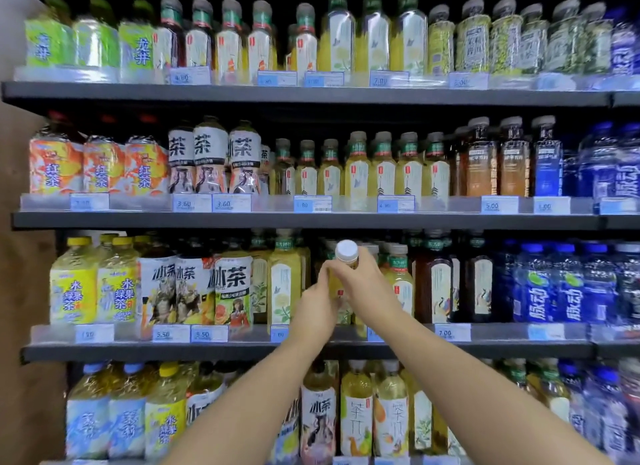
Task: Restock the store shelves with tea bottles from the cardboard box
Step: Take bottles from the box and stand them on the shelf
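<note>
A yellow tea bottle with a white cap [346, 251] stands at the front of the third shelf [242, 352], in a gap between a green-capped yellow tea bottle [284, 281] and another one [399, 277]. My left hand [317, 307] wraps its body from the left. My right hand [363, 284] grips its upper part just below the cap. Both hands hide most of the bottle. The cardboard box is out of view.
Four dark shelves are packed with bottled teas and blue drink bottles [561, 284], with price tags [171, 333] along the front rails. A brown wall [20, 291] borders the shelving on the left.
</note>
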`<state>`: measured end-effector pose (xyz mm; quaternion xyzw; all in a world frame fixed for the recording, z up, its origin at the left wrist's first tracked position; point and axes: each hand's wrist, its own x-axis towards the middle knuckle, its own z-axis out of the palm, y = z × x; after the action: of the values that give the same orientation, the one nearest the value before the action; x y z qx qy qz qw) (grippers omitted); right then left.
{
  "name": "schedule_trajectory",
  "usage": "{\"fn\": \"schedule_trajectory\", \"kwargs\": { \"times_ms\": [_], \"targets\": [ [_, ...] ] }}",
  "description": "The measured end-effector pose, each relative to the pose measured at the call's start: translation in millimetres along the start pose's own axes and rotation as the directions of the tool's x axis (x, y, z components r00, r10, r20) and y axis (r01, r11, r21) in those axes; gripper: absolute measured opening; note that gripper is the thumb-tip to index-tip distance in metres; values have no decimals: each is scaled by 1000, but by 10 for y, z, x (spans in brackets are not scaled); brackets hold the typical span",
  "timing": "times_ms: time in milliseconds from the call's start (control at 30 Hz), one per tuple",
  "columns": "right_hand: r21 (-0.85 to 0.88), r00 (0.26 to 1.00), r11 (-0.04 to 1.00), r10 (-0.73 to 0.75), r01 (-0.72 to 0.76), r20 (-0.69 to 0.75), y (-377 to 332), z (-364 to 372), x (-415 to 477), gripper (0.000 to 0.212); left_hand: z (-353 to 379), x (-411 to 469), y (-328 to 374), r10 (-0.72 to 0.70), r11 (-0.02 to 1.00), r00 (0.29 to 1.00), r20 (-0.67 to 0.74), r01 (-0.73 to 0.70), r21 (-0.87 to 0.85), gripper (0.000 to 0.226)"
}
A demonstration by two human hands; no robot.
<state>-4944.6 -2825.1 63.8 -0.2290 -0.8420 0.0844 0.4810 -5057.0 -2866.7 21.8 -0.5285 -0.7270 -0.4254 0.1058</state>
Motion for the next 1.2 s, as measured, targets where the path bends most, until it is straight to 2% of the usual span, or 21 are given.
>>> {"fn": "schedule_trajectory", "kwargs": {
  "times_ms": [67,133,167,233,267,300,367,500,600,733,833,967,1133,1200],
  "targets": [
    [83,997,993,76,-79,33,110,81,61,20,99,58,-57,2,1000,1000,20,-2,-4,77],
    [48,993,994,96,-100,73,233,175,126,13,188,89,-124,-4,1000,1000,28,4,-19,77],
    [62,984,987,140,-148,111,311,220,155,19,233,99,-160,-7,999,999,32,8,-32,76],
    [-219,983,971,129,-98,133,488,340,208,45,311,113,-225,-11,997,999,41,14,-73,73],
    [-406,992,914,70,-20,107,557,403,212,56,338,116,-250,-12,996,999,34,15,-88,72],
    [-532,997,846,2,39,78,605,461,208,61,361,120,-269,-17,996,1000,25,19,-88,71],
    [-617,997,783,-46,78,68,662,563,185,57,385,140,-299,-19,996,1000,17,21,-83,69],
    [-627,993,773,-38,101,112,842,750,48,53,412,156,-329,-34,997,999,38,36,-68,66],
    [-614,995,783,-57,97,85,885,794,-52,62,422,152,-346,-19,999,997,74,23,-44,59],
    [-617,988,776,-42,127,150,884,742,-124,75,448,164,-398,-19,999,994,107,16,32,59],
    [-612,988,780,-44,129,151,879,687,-158,77,441,108,-404,-3,999,995,98,-1,46,53],
    [-593,988,794,-53,131,147,881,642,-288,67,400,-86,-430,76,994,997,28,-78,82,48],
    [-548,982,817,-176,182,64,710,609,-528,34,240,-419,-514,175,981,985,-9,-173,85,37],
    [-498,979,844,-192,201,71,557,628,-603,29,115,-571,-575,186,976,983,-4,-184,115,32]
  ]
}}
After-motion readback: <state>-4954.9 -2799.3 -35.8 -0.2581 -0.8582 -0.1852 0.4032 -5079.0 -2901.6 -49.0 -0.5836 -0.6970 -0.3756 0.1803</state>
